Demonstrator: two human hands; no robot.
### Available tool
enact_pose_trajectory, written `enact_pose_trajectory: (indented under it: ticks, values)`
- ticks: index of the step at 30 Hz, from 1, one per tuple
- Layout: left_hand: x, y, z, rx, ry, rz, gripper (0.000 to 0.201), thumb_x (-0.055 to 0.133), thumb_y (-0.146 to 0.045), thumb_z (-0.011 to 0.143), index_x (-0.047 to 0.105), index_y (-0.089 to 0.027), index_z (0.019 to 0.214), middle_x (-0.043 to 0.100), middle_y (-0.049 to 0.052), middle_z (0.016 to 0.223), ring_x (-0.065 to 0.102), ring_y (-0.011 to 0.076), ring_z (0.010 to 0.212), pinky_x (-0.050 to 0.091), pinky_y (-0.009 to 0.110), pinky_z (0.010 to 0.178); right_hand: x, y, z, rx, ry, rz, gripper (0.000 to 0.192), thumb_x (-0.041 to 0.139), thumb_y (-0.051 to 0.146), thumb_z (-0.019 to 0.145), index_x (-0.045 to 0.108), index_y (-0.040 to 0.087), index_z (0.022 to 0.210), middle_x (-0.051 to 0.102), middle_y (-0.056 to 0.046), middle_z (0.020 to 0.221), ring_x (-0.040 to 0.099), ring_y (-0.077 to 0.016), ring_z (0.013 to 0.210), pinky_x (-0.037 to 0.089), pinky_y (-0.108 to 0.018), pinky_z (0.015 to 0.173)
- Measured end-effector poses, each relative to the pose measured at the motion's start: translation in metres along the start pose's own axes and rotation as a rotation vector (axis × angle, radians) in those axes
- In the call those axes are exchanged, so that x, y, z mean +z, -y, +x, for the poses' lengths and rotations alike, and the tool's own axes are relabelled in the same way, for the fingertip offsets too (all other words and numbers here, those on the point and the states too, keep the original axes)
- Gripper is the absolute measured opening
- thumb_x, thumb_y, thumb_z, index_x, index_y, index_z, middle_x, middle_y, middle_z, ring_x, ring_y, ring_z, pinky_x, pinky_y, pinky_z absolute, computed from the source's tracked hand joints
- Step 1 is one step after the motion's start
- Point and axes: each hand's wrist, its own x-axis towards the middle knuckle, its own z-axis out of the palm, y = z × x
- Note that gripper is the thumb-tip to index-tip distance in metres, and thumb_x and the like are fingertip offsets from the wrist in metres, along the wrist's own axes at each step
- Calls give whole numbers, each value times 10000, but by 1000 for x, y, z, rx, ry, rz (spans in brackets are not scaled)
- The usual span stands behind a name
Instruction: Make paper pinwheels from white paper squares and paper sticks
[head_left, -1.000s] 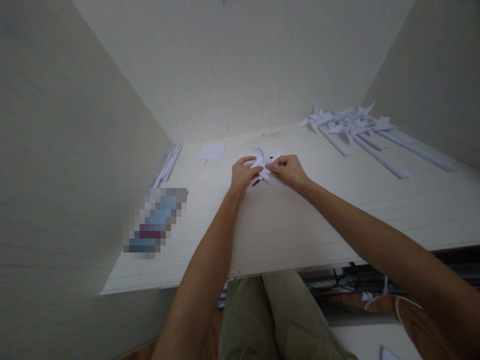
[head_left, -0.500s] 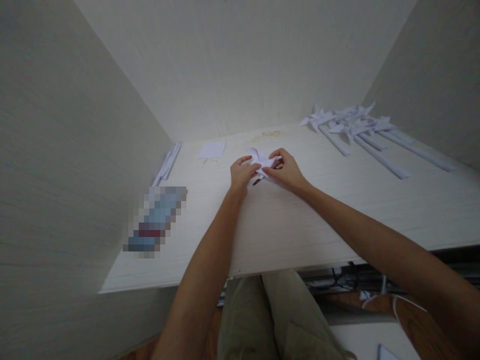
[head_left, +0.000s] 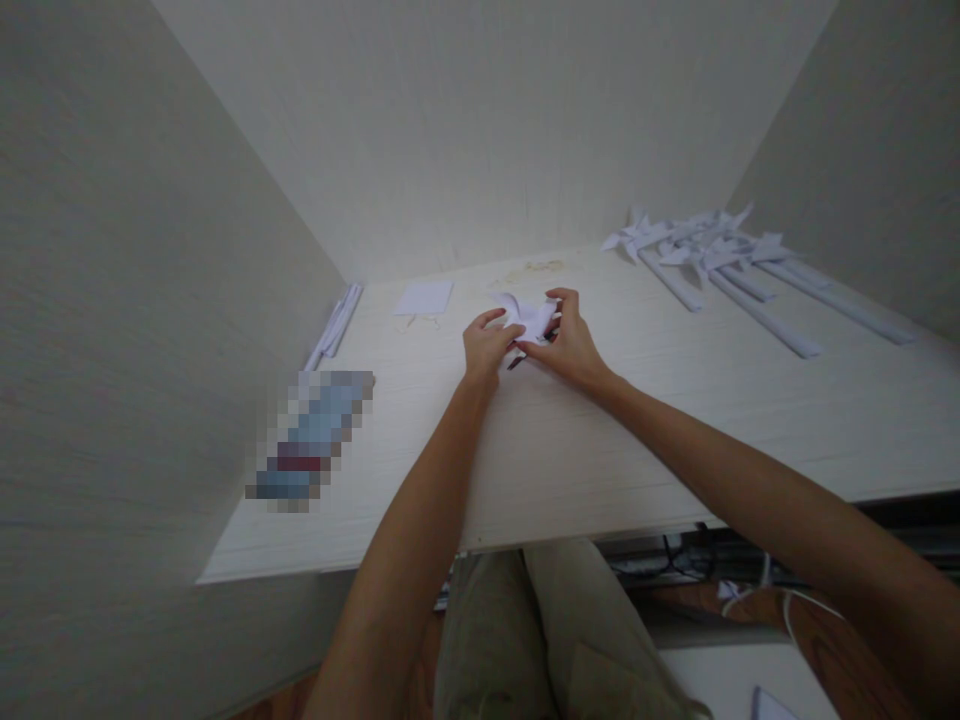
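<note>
A white paper pinwheel point(head_left: 531, 318), with curled, folded blades, is between my two hands over the middle of the table. My left hand point(head_left: 486, 345) pinches its left side, thumb on top near the centre. My right hand point(head_left: 574, 345) grips the right side, its thumb at the lower edge and its fingers curved behind a blade. Just below the paper, a small dark object point(head_left: 517, 362) shows between the hands; its kind cannot be made out.
A square paper sheet point(head_left: 424, 298) lies at the back left. Rolled paper sticks point(head_left: 335, 325) rest along the left wall. Several finished paper pinwheels on sticks point(head_left: 697, 245) are heaped at the back right. A pixelated blue object point(head_left: 315, 435) lies at the left on the white table point(head_left: 600, 470).
My right hand's fingers have lifted and spread a little around the right blade, and its thumb has slid slightly left and down. The left hand keeps nearly the same hold.
</note>
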Motion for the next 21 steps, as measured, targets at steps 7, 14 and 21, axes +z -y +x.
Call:
enact_pose_trajectory:
  ticks: [7, 14, 21]
  values:
    - [2, -1, -1, 11, -11, 12, 416, 621, -60, 503, 576, -117, 914, 576, 28, 693, 563, 124, 625, 478, 259, 616, -1, 4, -1, -3, -11, -35, 613, 604, 346, 574, 270, 188, 1063, 489, -19, 763, 519, -163, 625, 404, -280, 534]
    - [3, -1, -2, 27, -13, 37, 458, 621, -65, 516, 565, -101, 969, 597, 45, 714, 571, 127, 625, 472, 262, 626, 0, 3, -2, 5, -20, -46, 601, 584, 370, 582, 282, 183, 1066, 494, -9, 726, 519, -164, 612, 400, -279, 522]
    - [3, 2, 0, 33, -2, -2, 485, 626, -67, 512, 554, -117, 989, 590, 24, 688, 558, 110, 589, 465, 247, 605, -2, 5, -2, 18, -6, -36, 598, 588, 365, 585, 288, 178, 1068, 484, 7, 673, 513, -161, 604, 401, -281, 526]
